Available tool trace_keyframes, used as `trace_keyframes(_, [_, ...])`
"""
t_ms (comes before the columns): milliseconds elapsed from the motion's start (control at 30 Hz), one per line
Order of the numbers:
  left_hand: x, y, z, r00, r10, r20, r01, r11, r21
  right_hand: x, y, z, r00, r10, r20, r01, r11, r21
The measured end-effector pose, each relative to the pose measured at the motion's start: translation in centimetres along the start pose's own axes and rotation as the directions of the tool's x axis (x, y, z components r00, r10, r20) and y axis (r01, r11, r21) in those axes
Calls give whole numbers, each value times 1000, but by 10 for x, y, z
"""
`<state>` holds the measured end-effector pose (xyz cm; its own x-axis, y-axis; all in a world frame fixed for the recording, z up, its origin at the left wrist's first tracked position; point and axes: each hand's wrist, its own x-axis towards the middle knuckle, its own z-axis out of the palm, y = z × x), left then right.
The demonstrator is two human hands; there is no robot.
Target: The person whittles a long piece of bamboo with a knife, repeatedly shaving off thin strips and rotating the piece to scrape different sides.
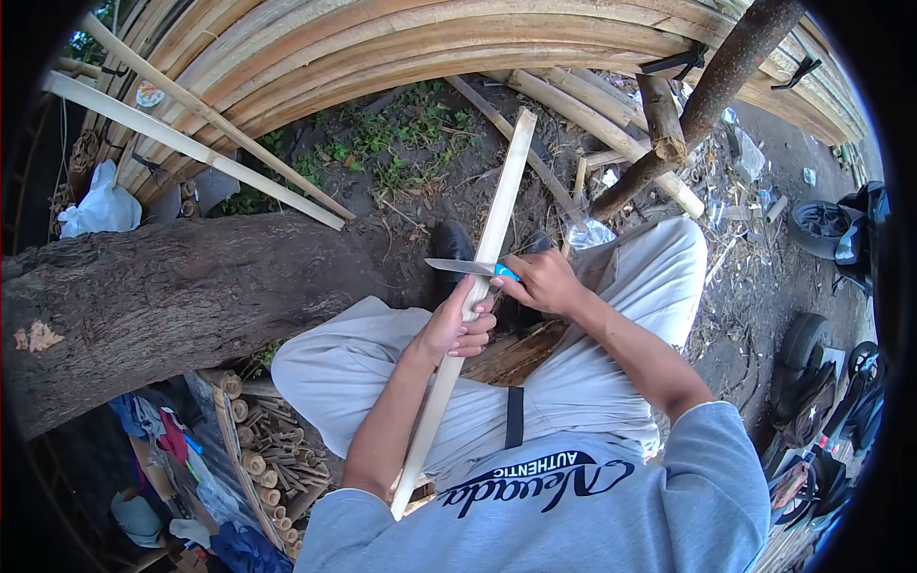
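A long pale wooden strip slants from near my lap up over the ground between my knees. My left hand is wrapped round it at about its middle. My right hand grips the blue handle of a knife. The blade points left and lies across the strip just above my left hand. Part of the handle is hidden by my right fingers.
A thick log lies at the left. Long stacked strips curve across the top. A dark pole slants at the upper right. Cut bamboo pieces are piled at the lower left, and a wheel is at the right.
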<state>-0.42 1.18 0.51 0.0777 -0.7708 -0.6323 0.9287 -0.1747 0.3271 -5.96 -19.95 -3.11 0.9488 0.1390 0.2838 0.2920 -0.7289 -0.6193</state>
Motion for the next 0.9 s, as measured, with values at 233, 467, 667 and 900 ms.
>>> trace_keyframes(233, [-2,-6,0,998,-2,68,-3,998,66,-7,8,-3,998,-68,-4,68,997,-25])
trace_keyframes(467, [0,-3,6,1000,-12,-10,13,996,94,-5,23,-2,994,-98,-56,84,973,-214])
trace_keyframes(667, [1,-24,9,994,-111,-20,112,992,61,19,91,-28,865,420,-272,-491,819,-296])
trace_keyframes(900, [10,-2,-7,996,-2,85,11,993,-114,-2,11,8,937,335,-100,-338,941,-6])
